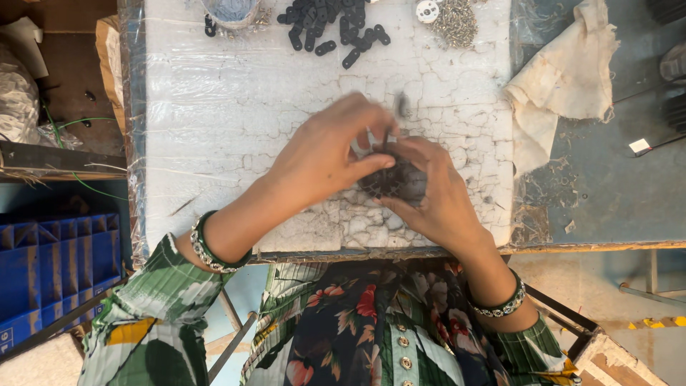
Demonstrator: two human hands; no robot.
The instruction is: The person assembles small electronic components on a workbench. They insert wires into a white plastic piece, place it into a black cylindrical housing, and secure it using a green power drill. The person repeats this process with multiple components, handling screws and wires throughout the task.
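Seen from above: both hands together over cracked white work board (236, 129), just short of its near edge. Right hand (429, 196) cupped round dark round part (391, 180); left hand (325, 154) pinching thin pin (386, 136) into its top. Spare black links (332, 25) & screws (455, 21) at board's far edge, cloth (564, 71) off its rt side. Best done w/ part braced, pin kept upright.

My hands meet over the table (214, 129); links (332, 25) and screws (457, 21) lie at its far edge, a cloth (564, 71) to the right, a crate (57, 264) lower left.
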